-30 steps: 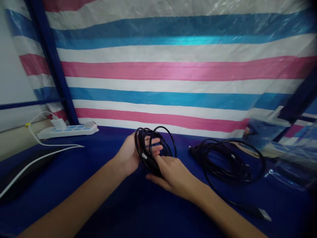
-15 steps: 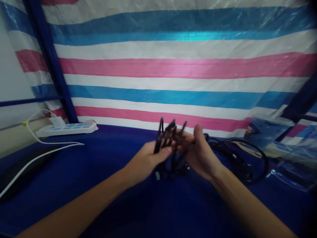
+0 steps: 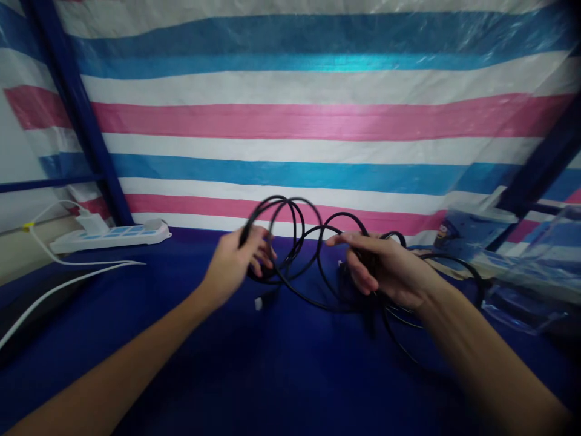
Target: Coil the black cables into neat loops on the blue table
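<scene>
— Two hands on one cable, is that right?

— Yes. The left hand (image 3: 236, 263) is closed around one end of the loops of a black cable (image 3: 299, 242), and the right hand (image 3: 388, 272) has its fingers curled over the other end.

— How does the cable look?

— Thin, black, glossy, pulled into several loose loops that overlap between the hands. It hangs just above the blue table (image 3: 254, 369), with a small light-tipped plug (image 3: 259, 303) dangling below the left hand.

— And around that?

— More black cable lies under and beyond the right hand. A white power strip (image 3: 109, 237) sits far left with a white cord (image 3: 68, 281) trailing from it; clear plastic packaging (image 3: 526, 284) sits at the right. A striped tarp (image 3: 318, 115) hangs behind.
</scene>
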The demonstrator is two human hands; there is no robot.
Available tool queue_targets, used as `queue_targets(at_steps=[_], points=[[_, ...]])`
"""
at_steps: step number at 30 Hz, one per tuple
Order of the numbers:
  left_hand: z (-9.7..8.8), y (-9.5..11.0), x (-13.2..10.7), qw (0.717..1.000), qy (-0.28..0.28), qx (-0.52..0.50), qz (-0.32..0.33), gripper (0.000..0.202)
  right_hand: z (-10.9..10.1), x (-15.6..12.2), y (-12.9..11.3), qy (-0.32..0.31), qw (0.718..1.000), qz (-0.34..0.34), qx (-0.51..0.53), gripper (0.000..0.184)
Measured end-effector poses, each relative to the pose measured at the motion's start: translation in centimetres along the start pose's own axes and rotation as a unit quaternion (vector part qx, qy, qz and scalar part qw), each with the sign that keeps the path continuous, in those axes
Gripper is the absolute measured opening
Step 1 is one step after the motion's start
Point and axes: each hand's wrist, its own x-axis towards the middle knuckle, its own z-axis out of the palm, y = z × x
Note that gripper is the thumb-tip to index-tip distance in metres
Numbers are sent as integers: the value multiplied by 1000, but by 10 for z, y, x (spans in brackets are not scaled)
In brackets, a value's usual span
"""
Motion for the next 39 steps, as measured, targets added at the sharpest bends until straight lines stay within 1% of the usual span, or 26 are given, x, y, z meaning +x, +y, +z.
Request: queue_targets(at_steps=[1,3,6,8,10,12,14,15,16,17,19,20,21,23,25,26,28,29,31,32,33,34,36,37,39], points=[[-9,0,7,999,43,-13,6,26,-3,-1,-1,5,1000,0,4,30],[-28,2,20,993,108,-51,20,21,-8,-2,-3,13,1000,4,0,34],[-52,5,31,980,166,-103,40,13,-12,0,-1,41,998,12,-42,36],[-66,8,34,970,209,-107,60,11,-13,1,0,59,995,5,-78,34],[-80,11,36,956,262,-101,81,11,-14,-1,-1,59,994,-1,-95,32],[-95,14,37,941,309,-98,100,12,-18,-4,-4,46,994,2,-96,29],[-108,14,38,930,334,-94,120,13,-23,-6,-6,38,993,7,-109,30],[-112,14,38,928,338,-91,126,12,-26,-5,-6,47,990,6,-129,30],[-114,14,39,929,336,-89,128,10,-28,-4,-5,72,984,-3,-162,28],[-113,13,39,932,329,-87,125,9,-30,-1,-3,115,972,-20,-205,25],[-103,10,39,945,296,-87,109,9,-29,7,5,197,937,-69,-281,20],[-94,8,39,954,272,-84,97,10,-25,11,9,219,920,-103,-308,18],[-83,5,37,963,244,-81,82,13,-20,13,14,223,907,-140,-330,18],[-58,-3,32,980,183,-63,37,23,-5,15,24,183,887,-210,-369,23],[-34,-12,24,992,120,-22,-10,33,13,13,31,135,870,-258,-399,24],[-24,-17,19,997,79,11,-23,38,21,12,34,116,869,-267,-401,25],[-11,-27,9,994,-34,97,-24,53,32,7,36,95,883,-273,-369,27],[-7,-30,3,984,-96,146,-16,66,35,5,36,105,891,-279,-343,27],[-3,-35,-5,948,-207,243,-4,95,35,3,31,157,898,-300,-283,28],[-3,-36,-8,925,-247,288,0,106,33,2,28,193,896,-315,-247,26],[-4,-36,-10,904,-274,328,8,112,30,2,24,227,890,-332,-213,25],[-5,-35,-12,885,-295,360,19,114,27,1,20,257,882,-350,-185,23],[-6,-33,-12,855,-324,402,42,106,19,1,12,306,859,-380,-151,19],[-7,-32,-11,846,-334,413,52,99,15,1,8,326,848,-393,-143,18],[-9,-32,-9,836,-343,423,61,86,10,0,2,361,825,-415,-131,16]])
